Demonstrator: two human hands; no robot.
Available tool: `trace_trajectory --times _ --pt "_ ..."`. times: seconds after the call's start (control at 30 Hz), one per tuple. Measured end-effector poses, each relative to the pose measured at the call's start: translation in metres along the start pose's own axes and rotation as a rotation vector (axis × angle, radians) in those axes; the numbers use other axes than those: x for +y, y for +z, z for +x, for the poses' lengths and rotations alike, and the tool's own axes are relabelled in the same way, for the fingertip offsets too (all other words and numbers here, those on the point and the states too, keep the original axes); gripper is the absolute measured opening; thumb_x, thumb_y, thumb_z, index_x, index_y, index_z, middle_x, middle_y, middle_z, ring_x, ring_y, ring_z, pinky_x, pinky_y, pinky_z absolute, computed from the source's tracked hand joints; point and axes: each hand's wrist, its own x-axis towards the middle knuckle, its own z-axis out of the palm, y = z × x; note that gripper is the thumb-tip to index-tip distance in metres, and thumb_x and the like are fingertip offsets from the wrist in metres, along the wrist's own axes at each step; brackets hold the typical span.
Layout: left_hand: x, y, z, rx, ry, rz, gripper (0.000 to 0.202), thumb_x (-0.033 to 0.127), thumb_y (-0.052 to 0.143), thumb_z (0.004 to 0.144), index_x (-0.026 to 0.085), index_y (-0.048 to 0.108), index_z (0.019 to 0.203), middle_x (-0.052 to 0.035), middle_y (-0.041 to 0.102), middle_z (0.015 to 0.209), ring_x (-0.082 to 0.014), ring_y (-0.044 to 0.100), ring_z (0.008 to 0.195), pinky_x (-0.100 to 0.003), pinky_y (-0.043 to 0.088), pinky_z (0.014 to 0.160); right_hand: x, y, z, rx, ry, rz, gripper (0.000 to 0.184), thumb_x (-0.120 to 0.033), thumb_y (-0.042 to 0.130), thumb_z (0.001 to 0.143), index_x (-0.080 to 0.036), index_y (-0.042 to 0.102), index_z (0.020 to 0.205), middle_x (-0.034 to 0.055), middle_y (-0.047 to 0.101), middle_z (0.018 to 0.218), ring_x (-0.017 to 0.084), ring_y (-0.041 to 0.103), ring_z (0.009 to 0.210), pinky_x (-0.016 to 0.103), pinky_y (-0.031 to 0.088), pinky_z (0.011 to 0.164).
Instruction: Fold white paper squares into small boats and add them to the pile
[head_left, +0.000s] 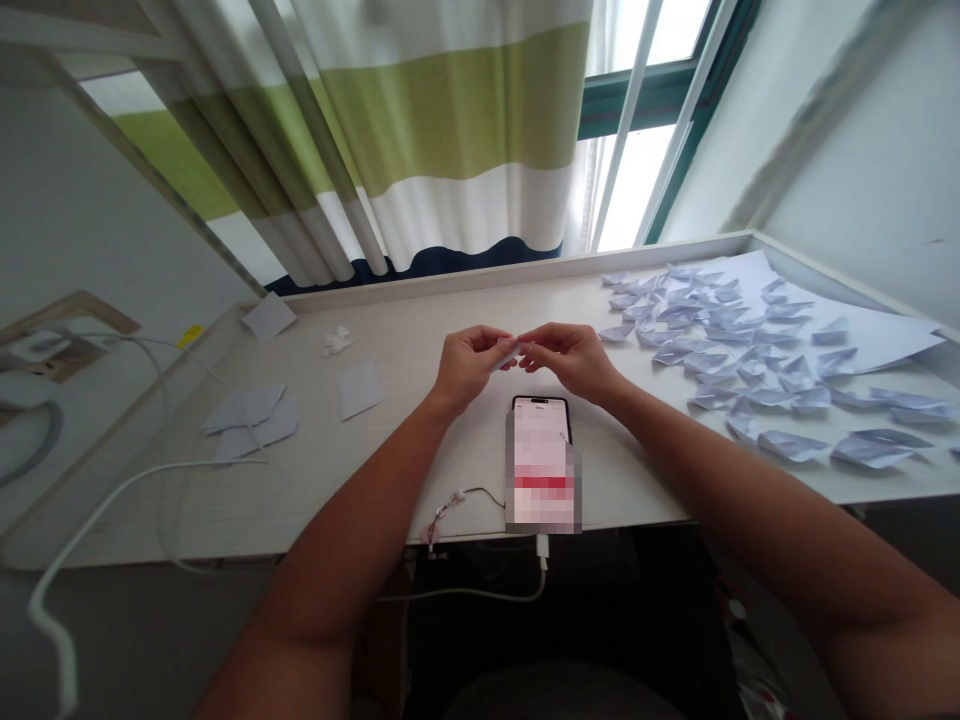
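White folded paper (505,359) sits just beyond the smartphone (541,432), pinched between thumb and fingers of your left hand (471,364). Your right hand (570,358) curls nearly closed at the paper's end; whether it grips cannot be told. Judging by the many paper boats (752,371) spread right of the smartphone, much is done; your current piece looks partway, and several flat sheets (360,390) left of the smartphone are not yet folded.

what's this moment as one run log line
left hand: holds white paper; right hand: touches it; phone: cable attached; paper boats: right side
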Motion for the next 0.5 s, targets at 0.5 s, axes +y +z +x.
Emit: trace_trajectory --times 0.5 --pt "0.007 0.0 0.0 0.032 0.155 0.142 0.034 0.037 0.094 0.08 0.02 0.07 0.097 -0.0029 0.077 0.091 -0.0143 0.072 0.07 -0.024 0.053 0.056 0.003 -0.012 0.005 -0.038 0.083 0.152 0.043 -0.055 0.103 0.07 -0.02 0.084 0.087 0.006 0.083 0.085 0.021 0.081 0.081 0.045 0.07 0.088"
